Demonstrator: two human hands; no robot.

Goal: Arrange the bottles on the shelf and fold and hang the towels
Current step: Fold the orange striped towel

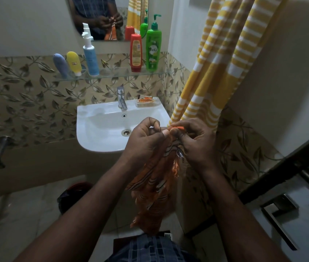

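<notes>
An orange patterned towel (153, 188) hangs bunched in front of me, its top edge pinched by both hands. My left hand (144, 138) and my right hand (193, 140) meet at that edge, just in front of the sink. On the glass shelf (112, 74) above stand a blue-grey tube (61, 65), a yellow tube (73, 63), a white-and-blue pump bottle (90, 57), a red bottle (136, 52) and a green pump bottle (153, 48). A yellow-and-white striped towel (220, 59) hangs at the right.
The white sink (97, 125) with its tap (121, 98) and a soap dish (147, 102) sits below the shelf. A mirror (97, 17) hangs above. A dark bin (72, 195) stands on the floor. A door with a handle (278, 207) is at the right.
</notes>
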